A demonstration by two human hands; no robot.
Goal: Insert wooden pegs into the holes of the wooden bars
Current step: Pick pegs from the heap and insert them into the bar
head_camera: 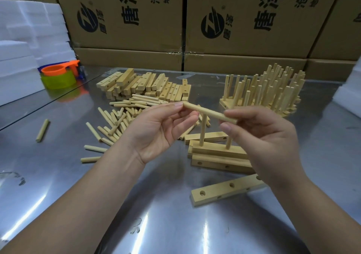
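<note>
Both hands pinch one pale round wooden peg [210,112], left hand [156,130] and right hand [261,134] at opposite ends, its long axis near-level, above the pale drilled wooden bar [218,150] holding two upright pegs.

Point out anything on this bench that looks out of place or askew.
One peg lies alone at the far left of the metal table, apart from the loose peg heap. One bar lies slanted near the right hand. Nothing looks damaged.

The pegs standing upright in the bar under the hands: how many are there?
2. The left peg stands near the bar's left end; the right peg stands further right, its top hidden behind the right hand. More may be hidden behind that hand.
</note>
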